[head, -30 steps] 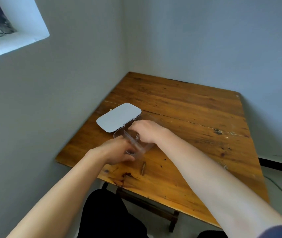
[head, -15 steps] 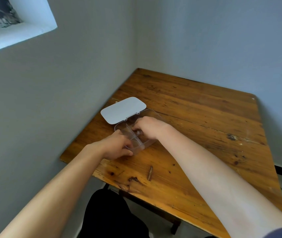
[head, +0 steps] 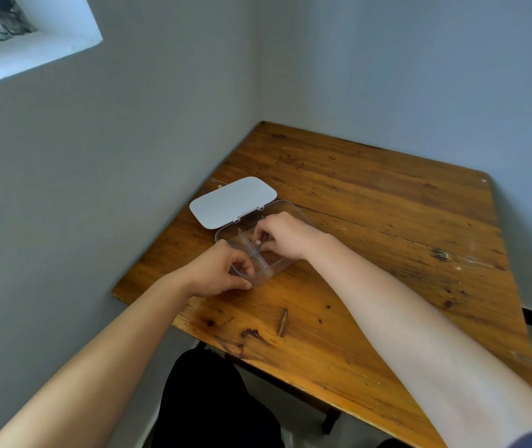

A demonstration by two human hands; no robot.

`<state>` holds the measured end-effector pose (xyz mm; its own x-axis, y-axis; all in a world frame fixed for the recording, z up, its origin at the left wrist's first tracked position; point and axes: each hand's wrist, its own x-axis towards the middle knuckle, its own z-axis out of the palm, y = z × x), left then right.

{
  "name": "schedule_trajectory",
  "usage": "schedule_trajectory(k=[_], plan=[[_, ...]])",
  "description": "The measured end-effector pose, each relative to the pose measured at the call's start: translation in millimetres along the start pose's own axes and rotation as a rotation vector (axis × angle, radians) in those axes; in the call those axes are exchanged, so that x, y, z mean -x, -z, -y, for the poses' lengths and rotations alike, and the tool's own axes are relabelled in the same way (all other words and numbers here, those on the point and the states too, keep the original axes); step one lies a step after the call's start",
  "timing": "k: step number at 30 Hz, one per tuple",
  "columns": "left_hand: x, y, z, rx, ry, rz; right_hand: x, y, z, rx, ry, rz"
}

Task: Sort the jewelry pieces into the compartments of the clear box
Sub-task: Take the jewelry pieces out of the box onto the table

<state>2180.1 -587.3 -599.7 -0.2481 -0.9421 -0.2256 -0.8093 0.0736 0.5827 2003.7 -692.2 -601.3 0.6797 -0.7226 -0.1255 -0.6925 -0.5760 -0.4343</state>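
A clear plastic box point(head: 225, 232) with inner dividers lies open near the table's left edge, its pale lid point(head: 232, 201) folded back flat behind it. My right hand point(head: 282, 234) hovers over the box's middle, fingers pinched around a small shiny jewelry piece point(head: 257, 242). My left hand point(head: 222, 271) rests at the box's near left corner, fingertips curled over the rim and seemingly pinching something tiny that I cannot make out. Most of the compartments are hidden by my hands.
The wooden table point(head: 371, 221) stands in a room corner, with grey walls on its left and far sides. A dark gouge point(head: 282, 321) and stains mark the wood near the front edge. My dark trousers point(head: 206, 399) show below the table edge.
The view has shifted, so the table sits further right and lower. My right hand has lifted slightly and now shows the small piece between its fingers. My left hand stays at the box corner.
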Motion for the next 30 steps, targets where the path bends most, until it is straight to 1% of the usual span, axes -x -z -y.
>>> schedule_trajectory(k=[3,6,8,11,14,18,22,26,30], plan=[[0.6,-0.3,1.1,0.048,0.016,-0.042,1.4,0.1,-3.6,-0.033,0.019,-0.037],[0.6,1.2,1.6,0.117,0.001,-0.043,3.0,1.5,-7.5,-0.095,0.016,-0.059],[1.1,4.1,0.7,0.198,-0.008,-0.027,4.6,3.2,-8.5,-0.231,-0.006,-0.117],[3.0,9.9,-1.9,0.403,0.018,-0.048,9.3,7.6,-9.4,-0.487,-0.064,-0.275],[5.1,13.8,-6.1,0.543,0.046,-0.132,16.6,17.0,-10.1,-0.680,-0.129,-0.383],[7.6,12.1,-17.1,0.580,0.073,-0.348,34.6,37.8,-6.9,-0.979,-0.166,-0.492],[8.1,12.6,-39.9,0.655,0.014,-0.505,60.9,61.1,-5.4,-1.185,-0.203,-0.689],[3.0,7.3,-75.8,0.770,-0.057,-0.558,94.2,81.4,-15.7,-1.274,-0.230,-0.876],[-12.8,-10.5,-115.0,0.882,-0.139,-0.552,137.2,97.3,-35.8,-1.317,-0.214,-0.983]])
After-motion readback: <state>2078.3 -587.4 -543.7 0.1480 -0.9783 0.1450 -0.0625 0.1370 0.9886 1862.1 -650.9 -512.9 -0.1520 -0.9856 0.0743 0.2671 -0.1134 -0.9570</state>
